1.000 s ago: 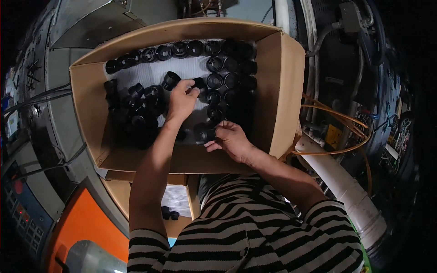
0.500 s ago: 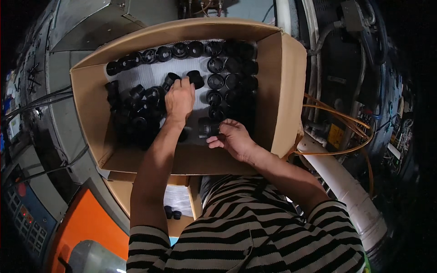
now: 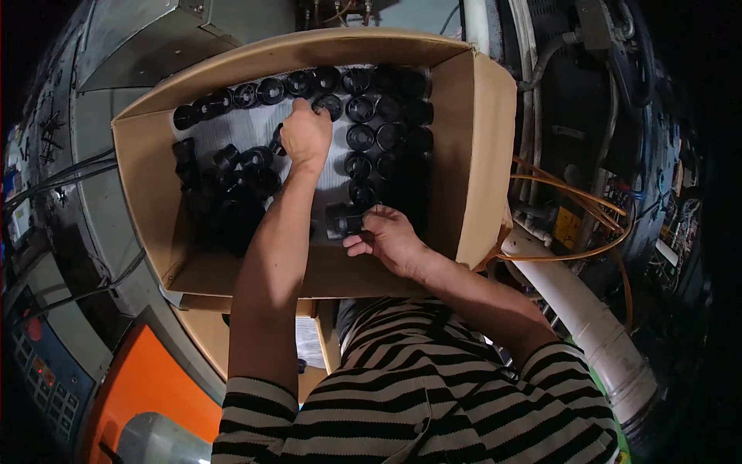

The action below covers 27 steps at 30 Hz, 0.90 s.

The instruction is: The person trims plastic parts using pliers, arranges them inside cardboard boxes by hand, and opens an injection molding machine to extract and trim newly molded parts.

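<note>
Inside a large cardboard box (image 3: 485, 162), black cylindrical plastic fittings stand in rows along the far side and in columns toward the right. My left hand (image 3: 306, 138) reaches in, fingers closed on the edge of an upright black fitting (image 3: 328, 107) at the inner corner of those rows. Partly hidden by that hand is another dark fitting (image 3: 277, 141); whether the hand also holds it, I cannot tell. Nearer the box's front, my right hand (image 3: 393, 240) grips a black fitting (image 3: 342, 222) on its side, between thumb and fingers.
A loose heap of black fittings (image 3: 232, 174) fills the left of the box over a whitish ribbed liner (image 3: 255, 124). Below is a second cardboard box (image 3: 202, 329). Orange cables (image 3: 572, 185) and a pale pipe (image 3: 580, 317) run at right; a button panel (image 3: 46, 371) stands at left.
My left hand has moved away from me, bringing a fitting from the liner's middle up against the far row and right-hand columns. My right hand keeps its fitting, shifted slightly left in view.
</note>
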Available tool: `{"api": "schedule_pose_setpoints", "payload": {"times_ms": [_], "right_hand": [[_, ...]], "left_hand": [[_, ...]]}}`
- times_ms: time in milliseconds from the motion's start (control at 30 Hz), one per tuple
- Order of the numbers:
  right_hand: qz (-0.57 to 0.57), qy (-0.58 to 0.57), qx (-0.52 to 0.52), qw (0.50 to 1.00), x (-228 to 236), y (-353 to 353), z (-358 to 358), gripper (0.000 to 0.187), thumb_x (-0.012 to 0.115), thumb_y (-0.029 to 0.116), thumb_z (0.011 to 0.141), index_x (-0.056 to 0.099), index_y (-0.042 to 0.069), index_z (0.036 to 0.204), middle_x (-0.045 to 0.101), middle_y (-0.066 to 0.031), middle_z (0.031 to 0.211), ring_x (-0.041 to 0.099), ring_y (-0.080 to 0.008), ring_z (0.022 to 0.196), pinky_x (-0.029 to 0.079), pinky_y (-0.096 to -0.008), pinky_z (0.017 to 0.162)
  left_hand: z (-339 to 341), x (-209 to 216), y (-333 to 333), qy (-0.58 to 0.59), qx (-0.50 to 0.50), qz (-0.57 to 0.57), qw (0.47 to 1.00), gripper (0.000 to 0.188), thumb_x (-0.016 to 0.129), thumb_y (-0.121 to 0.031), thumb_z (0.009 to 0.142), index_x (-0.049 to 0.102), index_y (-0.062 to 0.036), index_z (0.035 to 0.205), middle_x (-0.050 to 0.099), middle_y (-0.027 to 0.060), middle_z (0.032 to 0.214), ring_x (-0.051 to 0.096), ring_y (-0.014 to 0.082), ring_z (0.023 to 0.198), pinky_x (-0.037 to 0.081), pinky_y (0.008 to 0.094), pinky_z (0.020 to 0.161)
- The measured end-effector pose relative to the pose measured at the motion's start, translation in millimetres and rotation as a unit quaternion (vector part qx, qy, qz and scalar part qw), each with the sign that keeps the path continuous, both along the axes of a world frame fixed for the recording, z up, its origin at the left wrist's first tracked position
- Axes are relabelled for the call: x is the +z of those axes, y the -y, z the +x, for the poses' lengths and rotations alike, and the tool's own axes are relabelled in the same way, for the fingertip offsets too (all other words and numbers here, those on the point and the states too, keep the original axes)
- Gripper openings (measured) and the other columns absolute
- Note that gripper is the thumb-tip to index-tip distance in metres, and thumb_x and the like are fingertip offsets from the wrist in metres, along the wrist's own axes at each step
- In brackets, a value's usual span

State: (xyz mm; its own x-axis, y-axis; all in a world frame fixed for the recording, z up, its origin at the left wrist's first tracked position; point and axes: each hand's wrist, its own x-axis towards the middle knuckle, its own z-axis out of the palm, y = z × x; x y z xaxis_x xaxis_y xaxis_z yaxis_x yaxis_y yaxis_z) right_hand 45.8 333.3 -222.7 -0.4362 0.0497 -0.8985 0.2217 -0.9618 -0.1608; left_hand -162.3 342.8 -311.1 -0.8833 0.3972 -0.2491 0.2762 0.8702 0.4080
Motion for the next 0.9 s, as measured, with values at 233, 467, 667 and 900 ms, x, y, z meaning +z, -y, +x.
{"api": "schedule_pose_setpoints", "payload": {"times_ms": [233, 467, 667, 900], "right_hand": [[0.017, 0.011, 0.011, 1.000, -2, -1, -2, 0.002, 0.050, 0.002, 0.093, 0.052, 0.002, 0.094, 0.061, -0.0143, 0.091, 0.068, -0.0338, 0.074, 0.060, -0.0433, 0.062], [0.004, -0.007, -0.020, 1.000, -10, -12, -12, 0.008, 0.046, 0.005, 0.096, 0.053, 0.001, 0.097, 0.062, -0.0150, 0.096, 0.067, -0.0303, 0.080, 0.059, -0.0410, 0.068], [-0.048, -0.023, -0.037, 0.998, -17, -16, -42, 0.018, 0.043, 0.015, 0.100, 0.053, 0.000, 0.103, 0.061, -0.0137, 0.098, 0.064, -0.0258, 0.085, 0.058, -0.0380, 0.076], [-0.076, 0.028, -0.022, 0.997, -29, 16, -57, 0.019, 0.045, 0.017, 0.099, 0.056, 0.003, 0.105, 0.062, -0.0119, 0.100, 0.063, -0.0238, 0.088, 0.057, -0.0374, 0.077]], "left_hand": [[2, 1, -5, 0.021, 0.030, -0.006, 0.999, 0.033, 0.060, -0.030, 0.085, 0.064, 0.0013, 0.093, 0.066, 0.0318, 0.093, 0.064, 0.0487, 0.091, 0.051, 0.0523, 0.085], [-7, 30, 22, -0.003, -0.053, 0.049, 0.997, 0.034, 0.060, -0.031, 0.089, 0.064, -0.0002, 0.102, 0.068, 0.0268, 0.086, 0.067, 0.0426, 0.080, 0.052, 0.0488, 0.072], [1, 83, 86, 0.487, -0.002, 0.148, 0.861, 0.027, 0.057, -0.027, 0.096, 0.065, -0.0023, 0.102, 0.062, 0.0056, 0.071, 0.057, 0.0148, 0.059, 0.044, 0.0296, 0.053], [21, 29, 89, 0.332, 0.136, 0.149, 0.922, 0.023, 0.061, -0.023, 0.092, 0.065, -0.0016, 0.100, 0.064, 0.0058, 0.071, 0.059, 0.0151, 0.060, 0.046, 0.0304, 0.055]]}}
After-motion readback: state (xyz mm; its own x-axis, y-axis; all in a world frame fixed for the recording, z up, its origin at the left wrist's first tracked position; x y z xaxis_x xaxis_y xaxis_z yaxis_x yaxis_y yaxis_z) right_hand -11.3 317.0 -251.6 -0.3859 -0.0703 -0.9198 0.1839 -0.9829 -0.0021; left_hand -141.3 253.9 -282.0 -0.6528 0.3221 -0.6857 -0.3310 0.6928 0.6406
